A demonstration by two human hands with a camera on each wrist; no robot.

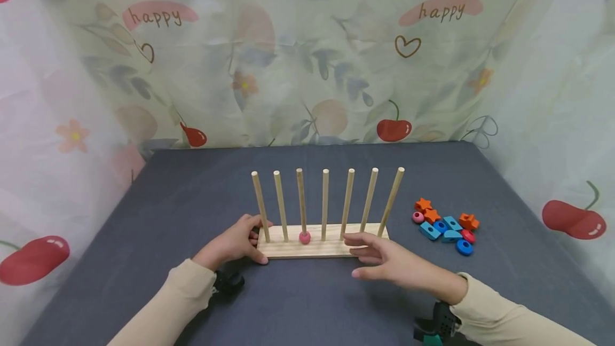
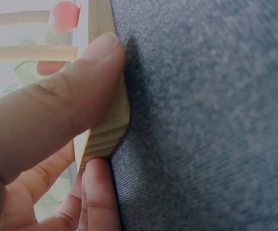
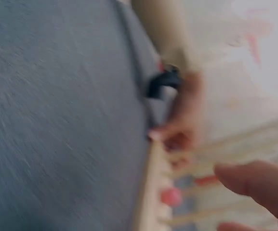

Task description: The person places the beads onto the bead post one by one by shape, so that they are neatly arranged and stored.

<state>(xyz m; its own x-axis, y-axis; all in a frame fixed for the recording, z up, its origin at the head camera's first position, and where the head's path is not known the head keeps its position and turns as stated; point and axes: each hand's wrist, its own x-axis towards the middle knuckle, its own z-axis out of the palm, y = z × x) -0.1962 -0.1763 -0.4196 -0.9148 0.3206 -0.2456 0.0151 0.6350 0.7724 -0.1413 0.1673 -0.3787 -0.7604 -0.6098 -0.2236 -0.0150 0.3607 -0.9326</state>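
Observation:
A pale wooden peg board (image 1: 307,251) with several upright pegs lies on the dark cloth. One round pink bead (image 1: 305,237) sits at the foot of the third peg from the left. My left hand (image 1: 229,246) grips the board's left end. In the left wrist view, its thumb (image 2: 98,62) presses the front edge while the fingers lie against the end face. My right hand (image 1: 391,262) hovers by the board's right front, fingers extended and holding nothing. The right wrist view is blurred, with the bead (image 3: 170,196) visible beyond the right thumb.
Right of the board lies a loose group of small beads: orange stars (image 1: 431,215), blue blocks (image 1: 430,230), blue rings (image 1: 464,247), a pink bead (image 1: 418,217) and a red one (image 1: 468,236). A printed curtain (image 1: 307,68) hangs behind the dark table cloth (image 1: 202,186).

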